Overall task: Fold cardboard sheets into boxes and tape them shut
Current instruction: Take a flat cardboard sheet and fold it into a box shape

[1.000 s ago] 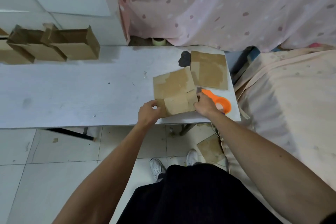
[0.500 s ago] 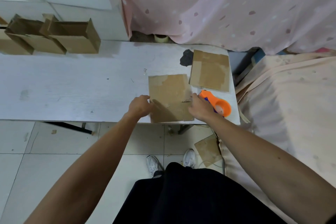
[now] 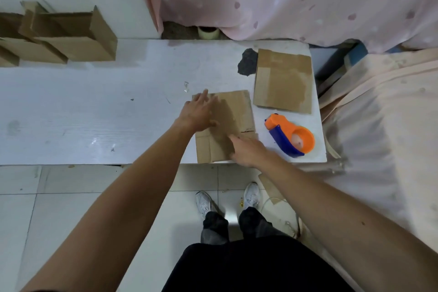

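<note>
Cardboard sheet lies flat at the worktop's near edge, toward its right end, beside the tape dispenser; left hand and right hand rest on it, fingers straight and spread, gripping nothing; best to pin one panel while lifting the other along its crease.

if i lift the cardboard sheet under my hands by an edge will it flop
The cardboard sheet shows fold lines, so it will probably hinge there, not stay rigid. It looks thin, likely light, and may slide on the smooth table.
</note>
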